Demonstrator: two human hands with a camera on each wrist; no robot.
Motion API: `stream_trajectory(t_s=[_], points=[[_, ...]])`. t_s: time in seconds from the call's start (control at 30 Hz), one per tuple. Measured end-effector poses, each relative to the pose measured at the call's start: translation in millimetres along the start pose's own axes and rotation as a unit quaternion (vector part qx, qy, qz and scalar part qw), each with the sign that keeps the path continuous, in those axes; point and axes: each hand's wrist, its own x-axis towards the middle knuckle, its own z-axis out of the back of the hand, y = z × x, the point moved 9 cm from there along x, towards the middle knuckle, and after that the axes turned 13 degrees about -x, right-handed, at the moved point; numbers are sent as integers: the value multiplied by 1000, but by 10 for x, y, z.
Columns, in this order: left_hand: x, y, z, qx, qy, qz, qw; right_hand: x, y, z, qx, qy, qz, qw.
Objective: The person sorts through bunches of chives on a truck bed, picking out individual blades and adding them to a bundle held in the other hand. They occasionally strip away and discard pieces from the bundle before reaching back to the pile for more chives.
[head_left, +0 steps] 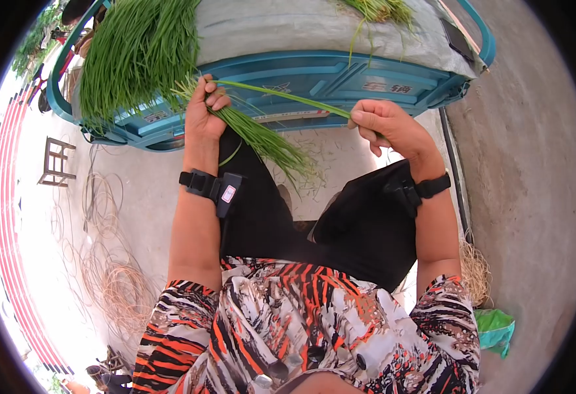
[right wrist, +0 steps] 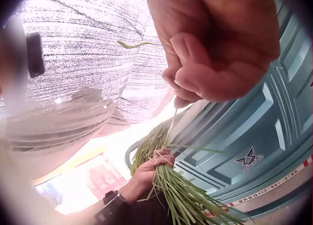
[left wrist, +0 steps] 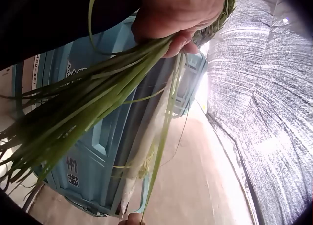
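Observation:
My left hand (head_left: 204, 111) grips a bunch of long, flat-leaved green chives (head_left: 262, 139) near its pale ends. The leaf ends hang down to the right over the knee. Between thumb and fingers, my right hand (head_left: 393, 128) pinches the far end of a thin green strand (head_left: 281, 94). That strand runs fairly straight across from the left hand. In the left wrist view the bunch (left wrist: 93, 95) fans out below the fist. The right wrist view has the right hand (right wrist: 220, 54) close up with curled fingers, the left hand (right wrist: 154, 167) beyond it.
A big heap of chives (head_left: 140, 52) hangs over the left side of a blue truck bed (head_left: 340, 82) with a pale cover (head_left: 268, 29). A smaller clump (head_left: 383, 9) lies farther right. Leaf scraps litter the floor; a wooden stool (head_left: 57, 161) stands at left.

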Motion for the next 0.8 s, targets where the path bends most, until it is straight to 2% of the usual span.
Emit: stream_trajectory(t_s=[0.27, 0.47, 0.8], points=[[9, 37, 4, -23, 1, 0, 1000, -134, -8, 162, -29, -20, 26, 999], [34, 5, 40, -20, -6, -17, 1000, -195, -40, 240, -39, -3, 32, 999], [30, -7, 139, 0, -42, -51, 998, -177, -124, 291, -124, -33, 2, 992]])
